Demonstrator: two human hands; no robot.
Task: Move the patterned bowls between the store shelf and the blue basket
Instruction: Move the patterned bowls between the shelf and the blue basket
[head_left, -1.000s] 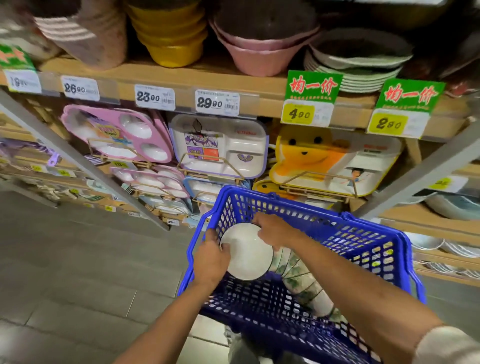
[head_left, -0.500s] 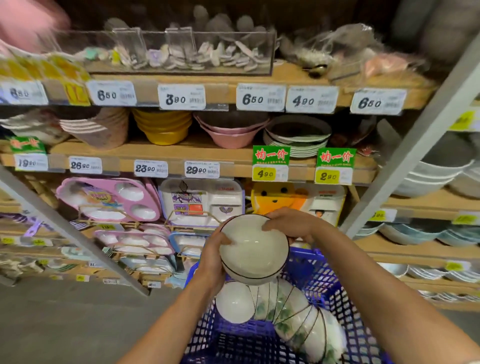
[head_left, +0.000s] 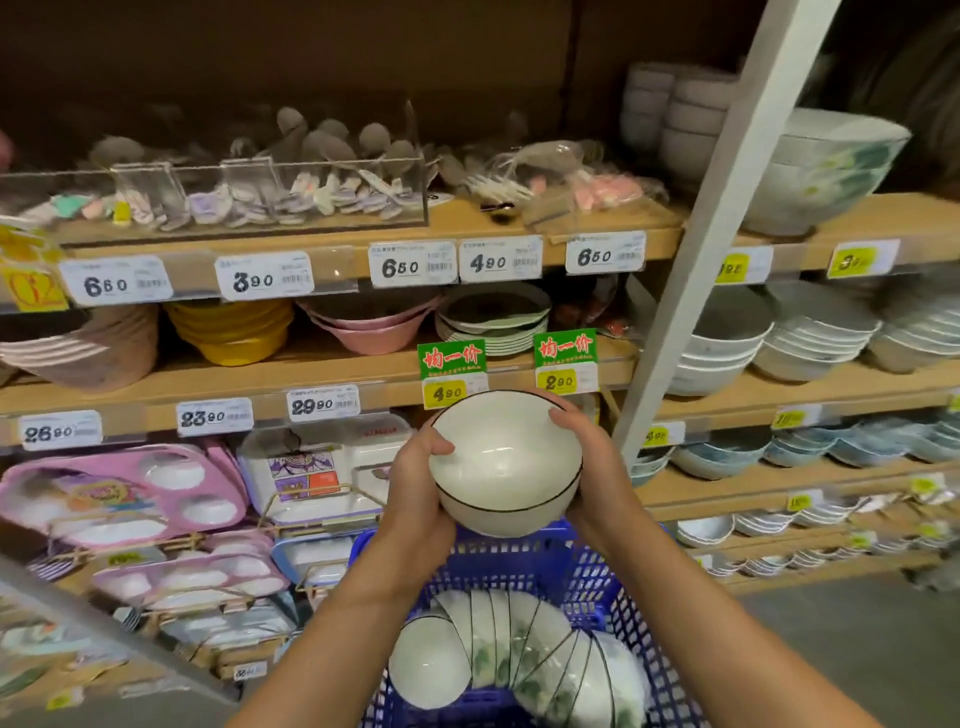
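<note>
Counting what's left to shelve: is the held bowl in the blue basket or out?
Out. The left hand and right hand hold the bowl above the basket rim; other bowls lie inside.

Lit softly from above; fell into deep shadow behind the top shelf (head_left: 519, 228). Glinted faintly inside the held bowl (head_left: 506, 457). Blurred and bowed toward the edges.

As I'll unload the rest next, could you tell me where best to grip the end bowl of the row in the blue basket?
Probably pinch the end bowl by its rim from the left, thumb inside: it lies on its side, mouth open that way, its base nested in the row in the blue basket.
</note>
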